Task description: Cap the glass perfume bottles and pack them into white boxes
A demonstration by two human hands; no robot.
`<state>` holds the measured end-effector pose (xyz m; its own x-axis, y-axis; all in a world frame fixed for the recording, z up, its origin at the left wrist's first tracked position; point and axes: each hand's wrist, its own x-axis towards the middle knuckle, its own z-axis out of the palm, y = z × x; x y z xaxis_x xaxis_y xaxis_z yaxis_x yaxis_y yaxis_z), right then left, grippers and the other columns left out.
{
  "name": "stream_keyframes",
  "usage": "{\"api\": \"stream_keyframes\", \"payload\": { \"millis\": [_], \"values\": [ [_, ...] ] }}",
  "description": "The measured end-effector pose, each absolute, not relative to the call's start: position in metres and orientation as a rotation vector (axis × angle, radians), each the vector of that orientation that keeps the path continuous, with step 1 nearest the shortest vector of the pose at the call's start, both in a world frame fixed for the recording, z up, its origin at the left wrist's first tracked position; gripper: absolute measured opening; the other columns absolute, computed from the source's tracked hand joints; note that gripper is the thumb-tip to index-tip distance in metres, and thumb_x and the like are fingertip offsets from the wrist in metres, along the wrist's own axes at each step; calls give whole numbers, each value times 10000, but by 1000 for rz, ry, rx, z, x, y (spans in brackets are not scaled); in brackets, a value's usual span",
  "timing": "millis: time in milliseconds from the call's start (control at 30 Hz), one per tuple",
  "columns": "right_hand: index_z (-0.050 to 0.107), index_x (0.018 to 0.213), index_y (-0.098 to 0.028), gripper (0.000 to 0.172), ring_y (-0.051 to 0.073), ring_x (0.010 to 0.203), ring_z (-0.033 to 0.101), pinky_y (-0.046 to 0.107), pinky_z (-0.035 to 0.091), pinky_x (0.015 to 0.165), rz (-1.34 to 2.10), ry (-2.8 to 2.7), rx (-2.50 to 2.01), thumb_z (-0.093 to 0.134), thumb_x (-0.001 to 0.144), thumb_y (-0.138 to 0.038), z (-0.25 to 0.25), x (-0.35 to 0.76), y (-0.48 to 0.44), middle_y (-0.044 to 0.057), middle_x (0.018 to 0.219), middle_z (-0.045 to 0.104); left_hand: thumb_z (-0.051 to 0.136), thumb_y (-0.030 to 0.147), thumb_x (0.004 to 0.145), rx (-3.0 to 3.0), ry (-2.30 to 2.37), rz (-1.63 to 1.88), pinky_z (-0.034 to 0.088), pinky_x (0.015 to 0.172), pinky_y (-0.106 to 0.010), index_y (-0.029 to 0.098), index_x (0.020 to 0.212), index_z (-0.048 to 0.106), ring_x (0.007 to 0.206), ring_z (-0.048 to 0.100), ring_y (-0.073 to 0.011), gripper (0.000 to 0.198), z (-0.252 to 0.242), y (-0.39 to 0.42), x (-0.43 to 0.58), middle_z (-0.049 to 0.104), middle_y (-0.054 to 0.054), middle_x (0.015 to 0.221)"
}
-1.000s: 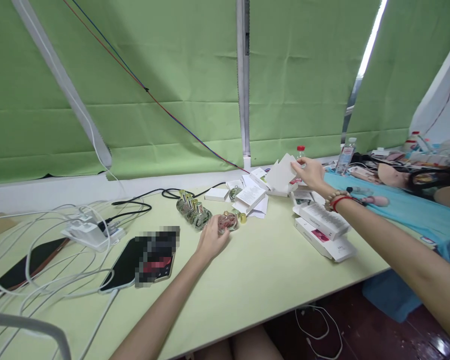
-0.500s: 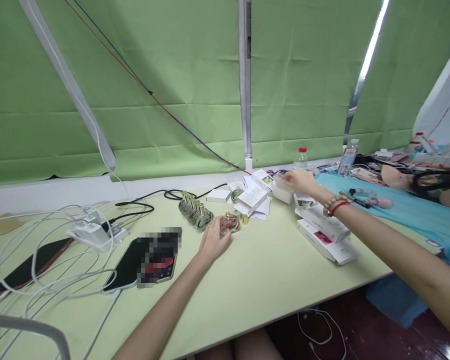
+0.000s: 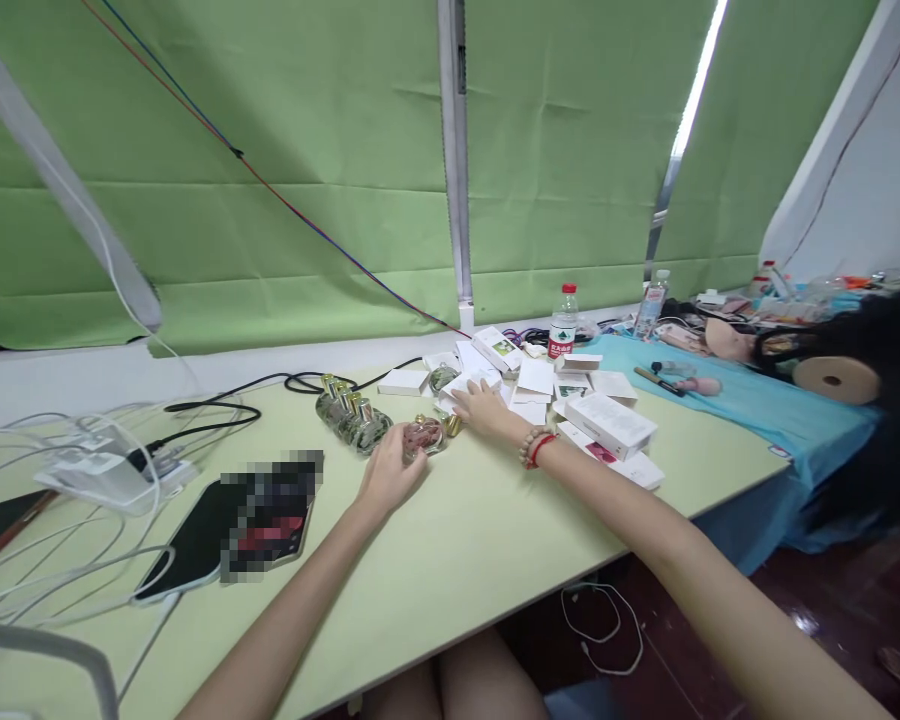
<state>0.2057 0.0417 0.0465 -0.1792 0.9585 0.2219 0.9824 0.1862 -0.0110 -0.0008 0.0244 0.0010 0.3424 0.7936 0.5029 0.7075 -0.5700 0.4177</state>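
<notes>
Though the left hand [image 3: 390, 475] showed only its back, so fingertips were hidden and grip tightness could not be read, its fingers [image 3: 405, 455] were curled narrow around the near side of the pink bottle [image 3: 424, 437]. Bottle stood on the table [image 3: 495, 530], close to the far edge. It was small and blurred, label unreadable.

Right hand [image 3: 484, 410] lay palm down, fingers [image 3: 465, 398] extended and slightly spread, flat on the loose white cartons [image 3: 534, 378]. It touched them only, gripping nothing. Which carton sat under the fingertips: could not tell, the pile overlapped.

Gold cap [image 3: 454, 424] lay between the two hands, just beside the pink bottle. Touching or apart: too small to say. Bead bracelets [image 3: 534, 447] were on the right wrist.

Further out:
- Green bottles [image 3: 349, 420] stood in a tight row just left of the pink bottle, gold tops up.
- Long white box [image 3: 609, 422] lay right of the right wrist, stacked on another box with red print.
- Water bottle [image 3: 563, 322], red cap, stood upright behind the cartons, near the green blind [image 3: 307, 250].
- Phone [image 3: 187, 545] lay by the left forearm, screen pixelated.
- Charger block [image 3: 105, 475] and white cables [image 3: 45, 560] were at far left, cut off by the frame edge.
- Blue cloth [image 3: 757, 410] covered the right end, with a mannequin head [image 3: 832, 375] lying on it, partly covered by dark hair.

Both forearms ran out of frame at the bottom.
</notes>
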Motion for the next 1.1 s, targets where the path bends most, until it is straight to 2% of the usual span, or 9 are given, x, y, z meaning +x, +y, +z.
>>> {"api": "stream_keyframes", "payload": {
  "millis": [200,367,533,667,733,800,900,1000,1100],
  "values": [
    [574,1154,-206,341,226,1093,545,379,378,921,-416,-2258,-1973,355,911,-110,48,227,49,123,1189,597,438,311,803,2474,1411,1023,445,892,-411,185,1058,461,1016,563,-257,285,1,23,0,587,-96,1059],
    [621,1105,-159,301,229,921,630,303,427,740,-432,-2048,-2131,387,916,-168,72,278,51,146,1034,674,441,285,802,2495,1390,1024,447,881,-401,188,1047,464,1005,564,-247,265,0,22,-1,589,-90,1051],
    [583,1217,-213,374,234,969,615,284,402,697,-583,-1774,-2139,349,926,-192,94,326,45,129,1104,662,452,279,802,2492,1401,1014,444,852,-378,189,1038,455,973,568,-233,253,1,21,0,589,-79,1019],
    [698,1012,-173,270,245,920,627,293,391,706,-523,-1843,-2227,474,870,-223,101,338,45,137,991,694,468,361,817,2501,1441,946,443,767,-345,203,893,476,857,560,-209,176,4,18,1,562,-43,893],
    [718,925,-144,227,250,909,629,322,390,769,-430,-1973,-2253,520,827,-197,97,329,46,147,943,699,472,407,823,2531,1421,916,436,763,-336,209,848,491,846,551,-201,201,5,16,1,546,-37,889],
    [688,1031,-153,270,251,1001,597,360,360,880,-435,-2054,-2170,511,837,-219,89,311,47,147,1048,674,491,409,816,2547,1364,898,433,780,-331,212,877,518,860,548,-196,207,5,14,1,543,-37,918],
    [501,1305,-194,475,260,1188,474,398,301,987,-386,-2240,-1926,501,855,-347,66,273,47,138,1309,527,501,363,808,2565,1248,871,434,807,-328,212,918,544,869,544,-188,191,7,11,0,545,-36,922],
    [425,1360,-245,543,319,1254,401,451,334,965,-232,-2349,-1967,512,840,-374,42,241,49,141,1390,425,496,333,806,2617,1147,837,438,791,-322,207,865,552,836,532,-180,150,10,7,-1,533,-29,870],
    [476,1309,-203,475,361,1189,460,449,411,864,-214,-2239,-2180,503,846,-307,31,234,55,184,1309,473,498,331,802,2650,1097,812,442,771,-315,205,828,554,800,523,-172,141,12,3,-1,524,-24,840]
  ]
}}
